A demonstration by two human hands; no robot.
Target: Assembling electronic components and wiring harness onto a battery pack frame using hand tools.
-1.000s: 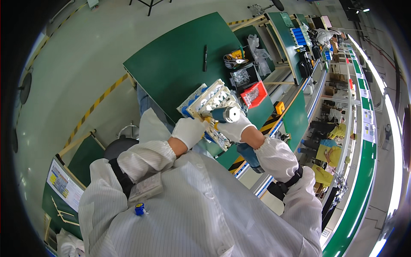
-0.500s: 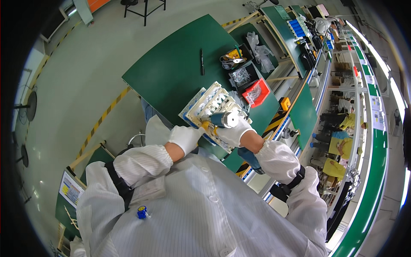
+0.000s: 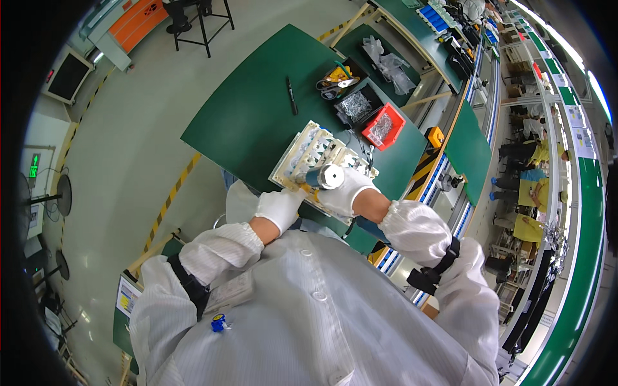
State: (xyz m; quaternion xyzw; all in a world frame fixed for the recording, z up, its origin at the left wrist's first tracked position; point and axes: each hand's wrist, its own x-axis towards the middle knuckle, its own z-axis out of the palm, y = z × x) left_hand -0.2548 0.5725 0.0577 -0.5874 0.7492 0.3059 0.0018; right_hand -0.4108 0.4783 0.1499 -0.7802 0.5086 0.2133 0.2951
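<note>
My right hand (image 3: 346, 193), in a white glove, is wrapped round an electric screwdriver (image 3: 323, 177) with a teal body and a round silver end. It lies tilted over a cream-white plastic housing (image 3: 309, 143) at the near edge of the green table (image 3: 248, 106). My left hand (image 3: 281, 207), also gloved, is closed at the housing's near left side, its fingertips close to a small yellow part (image 3: 304, 187) by the screwdriver. What the left fingers pinch is hidden. The screwdriver's tip is hidden too.
Beyond the housing stand a red bin (image 3: 394, 118) and a black bin (image 3: 375, 96) of small metal parts, and a box holding scissors (image 3: 347, 83). A black pen (image 3: 291, 96) lies on the table. Clear plastic bags (image 3: 394, 72) sit farther back. A conveyor line runs along the right.
My view has turned a little, shifting the surroundings. Both hands stay at the housing with nearly the same hold. The screwdriver sits slightly farther left in the picture.
</note>
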